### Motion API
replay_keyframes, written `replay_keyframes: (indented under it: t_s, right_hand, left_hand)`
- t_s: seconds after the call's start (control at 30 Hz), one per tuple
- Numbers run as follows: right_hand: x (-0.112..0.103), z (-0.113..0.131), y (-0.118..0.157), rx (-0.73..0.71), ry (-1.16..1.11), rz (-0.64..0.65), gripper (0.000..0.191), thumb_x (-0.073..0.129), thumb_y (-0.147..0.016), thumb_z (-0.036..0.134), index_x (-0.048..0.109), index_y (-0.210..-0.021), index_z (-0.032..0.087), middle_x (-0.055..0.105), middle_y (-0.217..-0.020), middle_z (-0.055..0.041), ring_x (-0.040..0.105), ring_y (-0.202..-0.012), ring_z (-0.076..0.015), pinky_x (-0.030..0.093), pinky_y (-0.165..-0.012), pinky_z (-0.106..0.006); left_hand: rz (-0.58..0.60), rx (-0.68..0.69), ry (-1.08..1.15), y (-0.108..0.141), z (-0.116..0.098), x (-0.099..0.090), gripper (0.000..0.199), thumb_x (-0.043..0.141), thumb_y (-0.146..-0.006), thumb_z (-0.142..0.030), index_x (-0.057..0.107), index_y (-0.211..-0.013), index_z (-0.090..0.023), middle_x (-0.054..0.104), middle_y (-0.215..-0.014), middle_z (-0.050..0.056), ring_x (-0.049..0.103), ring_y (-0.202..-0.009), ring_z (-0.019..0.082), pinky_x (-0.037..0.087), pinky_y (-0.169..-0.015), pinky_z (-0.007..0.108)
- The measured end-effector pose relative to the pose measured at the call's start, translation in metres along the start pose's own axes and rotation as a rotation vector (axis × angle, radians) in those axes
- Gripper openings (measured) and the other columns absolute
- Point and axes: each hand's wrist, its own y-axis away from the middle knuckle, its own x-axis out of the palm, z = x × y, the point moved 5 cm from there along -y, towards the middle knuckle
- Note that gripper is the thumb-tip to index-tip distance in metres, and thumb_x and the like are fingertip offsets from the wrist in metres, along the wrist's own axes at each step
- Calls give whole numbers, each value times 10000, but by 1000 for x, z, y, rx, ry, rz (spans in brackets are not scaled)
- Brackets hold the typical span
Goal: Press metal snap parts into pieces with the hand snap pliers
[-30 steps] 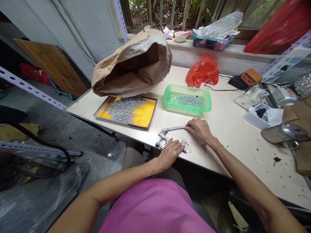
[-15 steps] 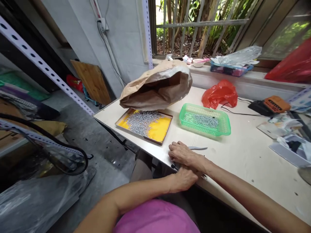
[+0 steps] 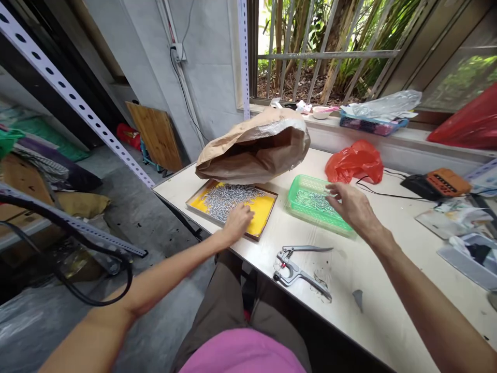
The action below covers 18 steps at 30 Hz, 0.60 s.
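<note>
My left hand (image 3: 238, 224) is over the near right part of a shallow yellow-bottomed tray (image 3: 263, 199). Its fingertips are curled together beside a heap of small silvery metal pieces (image 3: 221, 199); anything between them is too small to see. My right hand (image 3: 352, 207) hovers at the right end of a green plastic basket (image 3: 310, 223), thumb and fingers apart. More small metal pieces (image 3: 312, 200) lie in the basket. Grey metal hand pliers (image 3: 294, 270) with a spring and a C-shaped jaw lie on the table at the front edge, touched by neither hand.
A large brown paper sack (image 3: 248, 171) lies behind the tray, its mouth facing me. Behind the basket is a crumpled red plastic bag (image 3: 355, 161). An orange and black device (image 3: 438, 184) with a cable sits at the right. A small grey scrap (image 3: 357, 299) lies near the front.
My hands, together over the pliers before, have parted. The left has moved to the tray and the right to the basket. The pliers now lie uncovered on the table.
</note>
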Motion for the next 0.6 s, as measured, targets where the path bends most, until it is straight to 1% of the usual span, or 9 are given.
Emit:
replay_keyframes:
  t_s: [0.07,0.13,0.2,0.27,0.37,0.43,0.5,0.53,0.6]
  right_hand:
    - [-5,-10,7,32,29,-23,344,479,-889,335,590,-1151,143,642,-1026,-147,600,-798,-228,469,-768,-395]
    - [-1,-4,29,46,-18,20,345,463,-906,339,595,-1158,144,639,-1031,-143,605,-790,-216,478,-764,-385]
    - [11,15,61,42,-103,135,292,446,-927,319,620,-1104,165,652,-981,-114,613,-797,-204,484,-757,-359]
    - [24,35,96,64,-164,277,251,437,-942,292,636,-1045,179,657,-937,-90,622,-825,-195,482,-761,-329]
    - [43,57,142,137,-204,486,201,502,-922,295,642,-1037,208,641,-980,-65,630,-873,-181,474,-770,-283]
    - [50,63,161,177,-183,575,185,535,-903,273,634,-1052,225,622,-1018,-54,627,-894,-173,465,-767,-263]
    - [52,65,170,204,-120,608,175,502,-918,232,626,-1041,218,605,-1023,-53,618,-908,-168,453,-775,-258]
    - [52,65,172,213,-84,613,180,470,-933,217,622,-1028,207,599,-1016,-56,612,-911,-167,447,-781,-259]
    - [53,64,172,218,-23,626,196,424,-957,212,616,-992,189,593,-992,-61,601,-895,-165,438,-773,-260]
  left_hand:
    - [94,-40,-30,-17,27,2,182,512,-878,-106,685,-834,-139,617,-898,127,498,-947,250,411,-668,309]
    - [163,-19,-55,-25,38,8,204,507,-857,-80,690,-790,-139,617,-874,132,493,-949,257,400,-673,315]
    - [191,15,-83,-30,43,15,230,492,-845,-59,683,-743,-137,616,-852,134,497,-935,253,395,-697,321]
    - [187,41,-95,-35,47,20,260,474,-853,-66,663,-692,-144,617,-849,131,499,-924,245,393,-724,327]
    - [160,54,-27,-46,51,19,325,443,-896,-137,614,-621,-161,607,-804,106,495,-882,223,397,-756,327]
    - [112,24,82,-49,44,10,324,449,-910,-183,610,-630,-162,605,-774,84,501,-856,202,402,-779,316]
    - [75,-46,257,-44,26,0,245,496,-891,-215,646,-707,-156,632,-789,61,530,-838,181,413,-782,292]
    - [84,-92,374,-38,13,-2,193,527,-870,-233,668,-762,-157,652,-803,51,553,-816,169,424,-761,275]
    - [214,-189,648,-21,-19,5,194,555,-843,-289,696,-842,-155,670,-767,32,578,-692,139,437,-644,236]
